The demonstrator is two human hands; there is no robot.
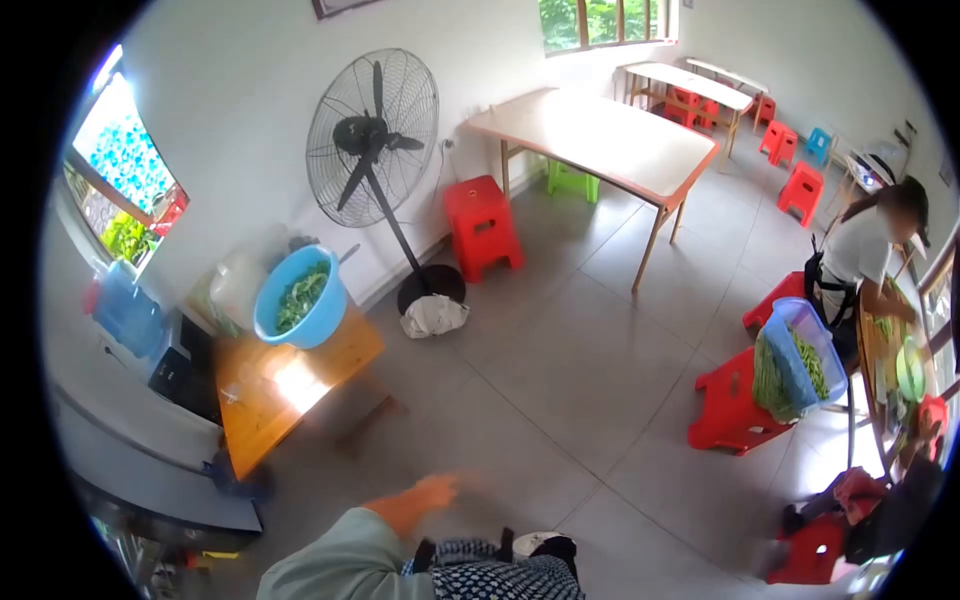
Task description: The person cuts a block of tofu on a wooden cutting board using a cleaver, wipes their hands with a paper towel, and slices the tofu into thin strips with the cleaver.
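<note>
My left hand point(425, 498) is low in the middle of the view, reaching out from a pale green sleeve point(335, 560) in front of my body. Motion smears its fingers, so I cannot tell whether they are open or closed, and I see nothing in it. Below it shows my dark patterned clothing point(500, 580). Nearest to this hand on the left is a wooden table point(335, 365). A light blue basin point(270, 305) of leafy greens point(300, 298) stands on that table. My right hand is out of view.
A standing fan point(372, 140) and a red stool point(482, 230) are by the wall. A long table point(610, 140) lies ahead. At right, a blue basket point(800, 370) of green beans rests on a red stool point(730, 405), near a person point(860, 250) working at a table.
</note>
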